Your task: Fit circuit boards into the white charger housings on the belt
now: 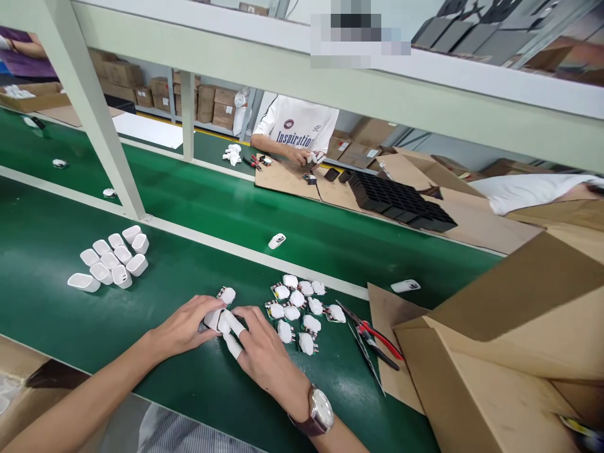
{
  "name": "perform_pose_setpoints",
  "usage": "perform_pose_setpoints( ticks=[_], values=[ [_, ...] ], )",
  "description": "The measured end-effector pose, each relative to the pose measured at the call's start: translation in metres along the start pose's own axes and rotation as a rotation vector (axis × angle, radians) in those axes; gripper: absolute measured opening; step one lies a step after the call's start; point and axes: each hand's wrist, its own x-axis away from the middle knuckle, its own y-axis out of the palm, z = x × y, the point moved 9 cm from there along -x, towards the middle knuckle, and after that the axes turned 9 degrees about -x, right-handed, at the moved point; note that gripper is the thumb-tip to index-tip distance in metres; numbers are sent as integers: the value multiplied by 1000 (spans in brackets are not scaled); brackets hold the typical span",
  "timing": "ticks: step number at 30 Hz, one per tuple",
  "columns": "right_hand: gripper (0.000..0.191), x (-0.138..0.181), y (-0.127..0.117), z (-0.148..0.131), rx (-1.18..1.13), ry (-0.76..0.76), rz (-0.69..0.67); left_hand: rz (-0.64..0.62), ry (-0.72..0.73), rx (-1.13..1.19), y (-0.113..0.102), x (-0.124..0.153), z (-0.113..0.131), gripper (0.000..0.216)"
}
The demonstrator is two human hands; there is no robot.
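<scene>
Above the green table, my left hand (189, 324) is closed around a small white plastic housing (213, 319). My right hand (268, 352) meets it from the right, its fingers in white finger cots (232, 346) pressed on the housing's end; what lies under the fingertips is hidden. Just beyond my left fingertips sits a circuit board with a white cover (228, 295). To the right lie several similar white-topped circuit boards (292, 313). A group of white empty-looking housings (110, 260) stands to the left.
Red-and-black pliers (377, 340) and metal tweezers (367, 358) lie at right, by a large open cardboard box (453, 377). A green conveyor belt (212, 207) carries white units (277, 240) behind a pale rail. Across it, a co-worker (297, 132) handles parts near a black tray (401, 198).
</scene>
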Motion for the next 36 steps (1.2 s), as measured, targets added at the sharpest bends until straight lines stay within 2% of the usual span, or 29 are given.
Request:
perform_pose_setpoints(
  ticks=[5,9,15,19,24,25,28,30,36],
  values=[
    [25,1,7,8,-16,48,-42,-8,-14,2,0,-1,0,59],
    [30,3,5,12,-56,81,-48,-50,-80,104,4,0,-6,63],
    [26,-3,9,2,98,41,-132,-54,-97,151,9,1,-8,58],
    [23,-6,7,-1,106,18,-96,-31,-103,177,6,1,-8,58],
    [13,-4,9,0,-58,28,-26,-48,-122,182,9,2,-11,61],
    [14,-4,12,1,-88,49,-17,-51,-135,183,10,3,-13,61],
    [41,-4,23,3,-132,91,-22,-57,-184,178,11,6,-20,60],
    [48,-6,28,4,-129,86,-41,-62,-213,176,10,8,-24,61],
    [38,-11,24,10,-180,37,-75,-27,-210,179,5,7,-23,64]
  ],
)
